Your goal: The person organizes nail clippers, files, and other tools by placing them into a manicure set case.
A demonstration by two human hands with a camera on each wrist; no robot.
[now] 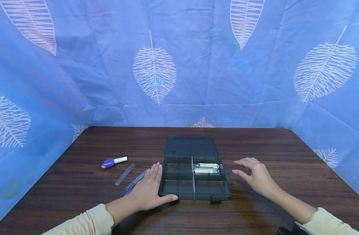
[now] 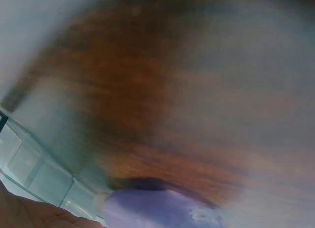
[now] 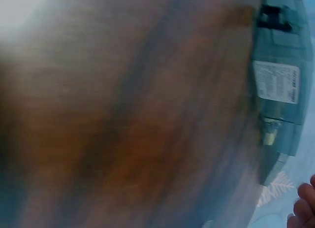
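Observation:
A dark translucent organizer box (image 1: 179,196) lies on the table with its lid (image 1: 191,146) folded back. Two pale nail clippers (image 1: 206,171) lie side by side in its rear right compartment. My left hand (image 1: 148,192) rests against the box's left side, fingers straight, thumb along the front edge. Partly hidden behind that hand is a purple item, seen closer as a purple bottle (image 2: 157,208) in the left wrist view. My right hand (image 1: 258,176) hovers just right of the box, holding nothing, thumb and fingers apart. In the right wrist view the box side carries a white label (image 3: 277,82).
Left of the box lie a purple nail polish bottle (image 1: 109,163) with a white cap, a nail file (image 1: 125,174), and a second file (image 1: 135,181) partly behind my left hand. A black object (image 1: 288,230) sits by the right sleeve. A leaf-print blue cloth (image 1: 191,81) hangs behind the table.

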